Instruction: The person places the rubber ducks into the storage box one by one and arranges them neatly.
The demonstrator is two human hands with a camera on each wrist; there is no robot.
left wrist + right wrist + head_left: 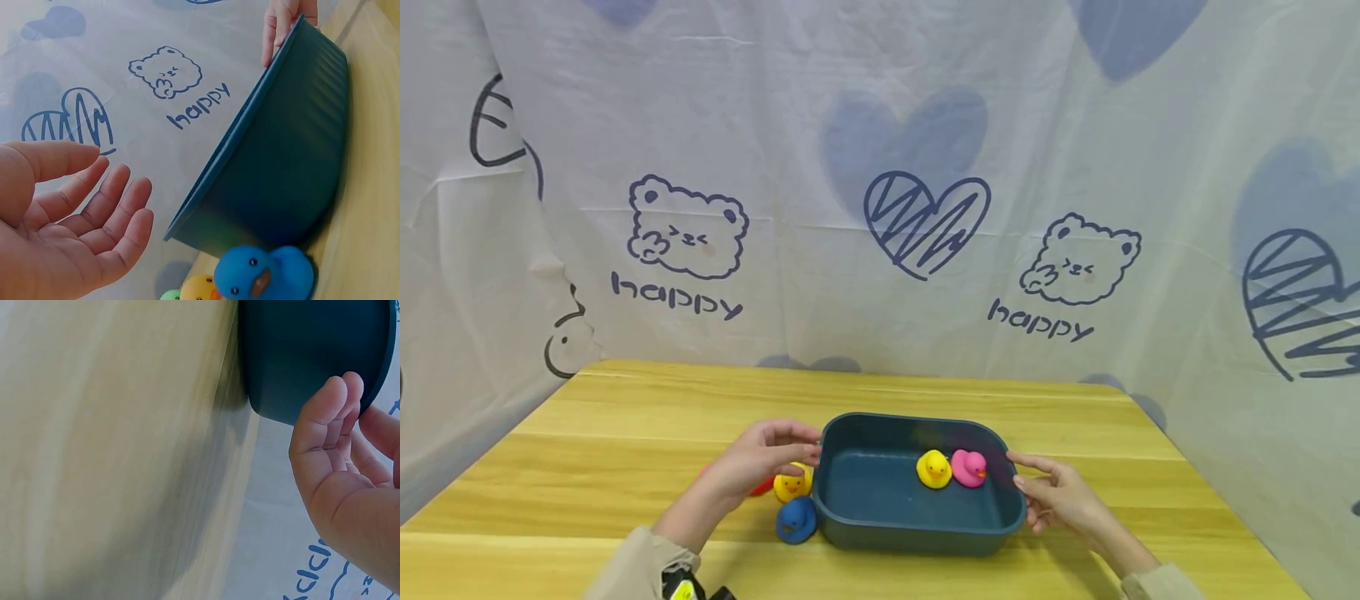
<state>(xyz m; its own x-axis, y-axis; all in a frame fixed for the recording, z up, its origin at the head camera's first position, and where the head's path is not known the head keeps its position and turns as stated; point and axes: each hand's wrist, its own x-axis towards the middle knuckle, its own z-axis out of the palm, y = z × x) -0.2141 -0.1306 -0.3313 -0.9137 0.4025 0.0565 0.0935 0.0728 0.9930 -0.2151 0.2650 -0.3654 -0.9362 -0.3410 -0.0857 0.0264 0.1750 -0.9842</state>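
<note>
- Clock centred on the tub, 12 pointing away from the person.
- Right hand (1063, 496) at 3: grips the dark teal tub (917, 537) by its rim, some fingers against the outer wall; presumably steadying it.
- Left hand (767, 454) at 9: fingers relaxed, holding nothing, tips just beside the rim; contact uncertain.
- Tub upright on the table (647, 408). Inside, toward 2–3: yellow rubber duck (934, 471) and pink rubber duck (967, 469), side by side.
- Outside, 8: blue rubber duck (796, 520) near the wall. At 9: second yellow duck (793, 485), red item (762, 487) partly behind the left hand. Probably grouped there for easy reach.
- Table's back edge at 12, well apart from the tub; printed cloth (805, 167) beyond. Ducks crowd 8–9; more room toward 12.
</note>
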